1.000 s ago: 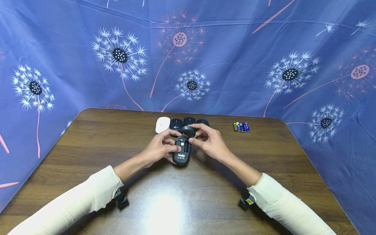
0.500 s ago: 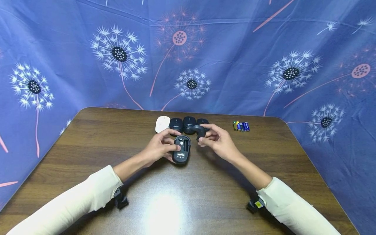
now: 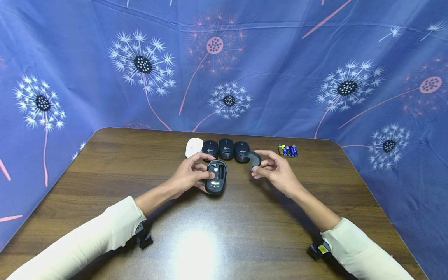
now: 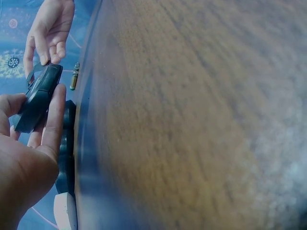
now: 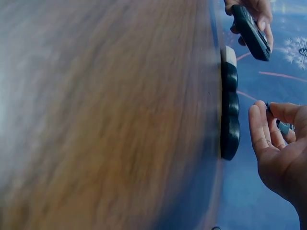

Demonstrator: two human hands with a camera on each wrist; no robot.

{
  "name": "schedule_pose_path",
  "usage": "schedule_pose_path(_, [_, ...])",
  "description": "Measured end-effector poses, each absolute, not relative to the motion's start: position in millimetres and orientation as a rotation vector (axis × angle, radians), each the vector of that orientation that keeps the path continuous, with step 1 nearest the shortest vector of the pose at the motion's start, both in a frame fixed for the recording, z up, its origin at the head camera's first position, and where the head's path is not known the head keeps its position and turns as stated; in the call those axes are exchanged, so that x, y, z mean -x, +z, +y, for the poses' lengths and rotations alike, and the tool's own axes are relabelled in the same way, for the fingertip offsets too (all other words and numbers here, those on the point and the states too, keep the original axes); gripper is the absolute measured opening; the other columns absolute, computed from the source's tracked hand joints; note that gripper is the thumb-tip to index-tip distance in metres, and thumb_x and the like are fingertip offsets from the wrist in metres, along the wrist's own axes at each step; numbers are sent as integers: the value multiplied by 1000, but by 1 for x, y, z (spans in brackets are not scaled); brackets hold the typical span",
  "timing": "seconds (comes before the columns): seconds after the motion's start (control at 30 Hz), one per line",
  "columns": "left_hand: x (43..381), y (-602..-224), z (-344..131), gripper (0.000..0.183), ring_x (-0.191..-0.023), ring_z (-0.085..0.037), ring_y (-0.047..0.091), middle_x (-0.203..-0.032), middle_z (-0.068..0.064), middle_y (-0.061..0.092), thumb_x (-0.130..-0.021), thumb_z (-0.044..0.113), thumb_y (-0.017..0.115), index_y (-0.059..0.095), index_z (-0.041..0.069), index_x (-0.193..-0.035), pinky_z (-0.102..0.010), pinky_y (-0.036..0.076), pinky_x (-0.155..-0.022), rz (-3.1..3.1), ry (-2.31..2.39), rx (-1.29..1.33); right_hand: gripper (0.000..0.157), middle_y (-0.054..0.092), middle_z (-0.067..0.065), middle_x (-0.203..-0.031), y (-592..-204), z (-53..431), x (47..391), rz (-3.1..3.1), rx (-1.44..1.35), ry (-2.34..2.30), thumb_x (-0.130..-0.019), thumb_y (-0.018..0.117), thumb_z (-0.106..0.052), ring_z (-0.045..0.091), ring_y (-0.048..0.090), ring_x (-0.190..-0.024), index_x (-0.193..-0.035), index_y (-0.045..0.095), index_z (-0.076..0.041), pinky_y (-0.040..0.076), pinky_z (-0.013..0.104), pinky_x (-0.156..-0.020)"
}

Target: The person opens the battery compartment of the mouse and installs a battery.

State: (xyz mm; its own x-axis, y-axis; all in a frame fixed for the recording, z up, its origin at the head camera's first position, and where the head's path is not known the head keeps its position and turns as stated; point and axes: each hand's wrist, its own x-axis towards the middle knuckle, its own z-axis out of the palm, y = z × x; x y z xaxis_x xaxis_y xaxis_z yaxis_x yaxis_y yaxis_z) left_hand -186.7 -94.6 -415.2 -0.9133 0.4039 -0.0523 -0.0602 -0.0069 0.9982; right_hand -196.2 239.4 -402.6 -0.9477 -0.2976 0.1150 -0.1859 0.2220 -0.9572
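My left hand (image 3: 189,175) grips a black computer mouse (image 3: 217,182), turned underside up with its battery compartment uncovered. The slot in the compartment looks dark, and a white label shows below it. Thumb and fingers hold the mouse by its left side, raised over the table in the left wrist view. My right hand (image 3: 276,171) pinches a curved black mouse cover (image 3: 256,158) between thumb and fingers, apart from the mouse and to its right. In the right wrist view, the fingers of the right hand (image 5: 283,143) hide most of the cover.
Behind the hands, a white mouse (image 3: 194,147) and three black mice (image 3: 226,148) stand in a row near the far edge of the wooden table (image 3: 133,163). Several batteries (image 3: 287,151) lie side by side at the back right. A blue patterned cloth (image 3: 280,58) hangs behind.
My right hand has pulled the cover off the mouse and moved right with it, uncovering the view of the rightmost black mouse. The left hand has stayed nearly still with its mouse.
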Motion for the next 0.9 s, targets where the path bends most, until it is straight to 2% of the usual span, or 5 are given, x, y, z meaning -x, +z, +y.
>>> schedule_pose_path(0.27, [188,-418,-96,60,-87,-24,81,-109,-18,81,-99,-3,78,56,3,-154,-45,74,-68,1950,1991,-358,66,83,12,-95,-403,260,196,2411,418,-1823,-101,75,10,32,85,-89,-162,53,0,74,49,-88])
schedule_pose_path(0.4, [187,-418,-97,59,-88,-24,82,-110,-17,81,-99,-2,78,58,6,-153,-45,74,-69,1950,1994,-359,65,83,9,-94,-402,272,194,2447,372,-1803,-102,76,6,30,85,-88,-162,52,0,74,47,-88])
schedule_pose_path(0.6, [186,-419,-97,58,-89,-25,82,-109,-16,81,-99,-2,78,59,8,-153,-46,75,-71,1949,1993,-344,64,84,6,-95,-402,289,192,2477,351,-1797,-103,77,4,28,86,-88,-162,51,5,75,43,-86])
schedule_pose_path(0.77, [186,-419,-97,58,-89,-24,82,-108,-14,82,-98,-2,78,59,7,-153,-46,75,-70,1960,1992,-346,63,84,7,-95,-404,306,195,2519,352,-1741,-104,77,0,25,86,-88,-162,53,3,75,42,-85])
schedule_pose_path(0.9, [187,-418,-98,61,-87,-25,82,-107,-15,81,-98,-4,77,56,3,-154,-50,75,-71,1927,2017,-351,62,84,12,-97,-405,324,201,2576,304,-1623,-106,77,-5,20,84,-86,-163,54,1,75,39,-81])
